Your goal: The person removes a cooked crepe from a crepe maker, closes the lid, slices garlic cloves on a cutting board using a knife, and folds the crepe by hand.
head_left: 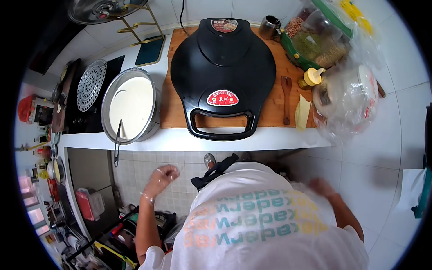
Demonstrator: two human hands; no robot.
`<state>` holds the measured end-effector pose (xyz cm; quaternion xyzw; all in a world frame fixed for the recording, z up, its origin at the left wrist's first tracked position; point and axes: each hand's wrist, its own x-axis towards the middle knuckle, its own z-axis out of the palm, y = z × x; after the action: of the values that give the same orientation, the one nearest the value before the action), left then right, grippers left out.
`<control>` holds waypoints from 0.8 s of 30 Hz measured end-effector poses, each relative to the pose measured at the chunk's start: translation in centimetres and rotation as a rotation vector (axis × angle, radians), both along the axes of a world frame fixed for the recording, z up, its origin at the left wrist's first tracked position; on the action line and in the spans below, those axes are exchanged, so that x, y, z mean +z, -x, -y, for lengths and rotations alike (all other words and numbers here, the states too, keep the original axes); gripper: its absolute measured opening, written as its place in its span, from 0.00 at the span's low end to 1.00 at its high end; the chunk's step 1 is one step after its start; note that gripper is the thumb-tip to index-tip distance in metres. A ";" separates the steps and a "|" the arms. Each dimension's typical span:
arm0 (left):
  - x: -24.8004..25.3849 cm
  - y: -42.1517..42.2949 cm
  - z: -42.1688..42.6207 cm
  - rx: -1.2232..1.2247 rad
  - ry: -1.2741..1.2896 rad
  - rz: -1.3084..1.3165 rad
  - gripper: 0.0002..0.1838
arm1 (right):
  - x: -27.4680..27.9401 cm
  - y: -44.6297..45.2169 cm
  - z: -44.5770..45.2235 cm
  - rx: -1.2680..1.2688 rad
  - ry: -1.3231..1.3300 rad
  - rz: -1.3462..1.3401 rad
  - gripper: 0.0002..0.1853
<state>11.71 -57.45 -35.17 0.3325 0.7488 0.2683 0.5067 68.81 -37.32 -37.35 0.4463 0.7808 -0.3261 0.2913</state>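
My left hand, in a clear plastic glove, hangs in the air below the counter edge with its fingers curled together; whether anything is between them cannot be made out. My right hand is beside my body at the right, smeared by motion. Nearest to my left hand is a metal pot of white batter with a dark-handled ladle leaning over its rim. A closed black electric griddle lies on the wooden board, its handle toward me. Neither hand touches these things.
A wooden spatula, an oil bottle, a yellowish wrapper and a plastic-covered container stand right of the griddle. Behind them is a jar of grains. A perforated steamer plate lies at the left, over the stove.
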 end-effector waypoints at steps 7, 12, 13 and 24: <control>-1.6 -4.6 -7.3 0.663 -0.434 0.150 0.11 | 8.8 23.2 -4.3 0.293 -0.666 -0.763 0.17; -3.9 -5.7 -10.2 0.994 -0.334 0.397 0.08 | 5.7 29.4 -4.5 0.659 -0.749 -0.762 0.25; -4.3 -5.5 -10.6 0.998 -0.317 0.456 0.09 | 5.0 29.8 -4.8 0.711 -0.772 -0.735 0.24; -7.4 -5.2 -11.1 0.847 -0.460 1.174 0.09 | 3.8 31.6 -6.4 0.803 -0.776 -0.610 0.07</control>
<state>16.95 -46.36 -42.60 -0.0834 0.3451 0.7223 0.5935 37.21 -30.90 -33.59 0.0790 0.9965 0.0026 -0.0274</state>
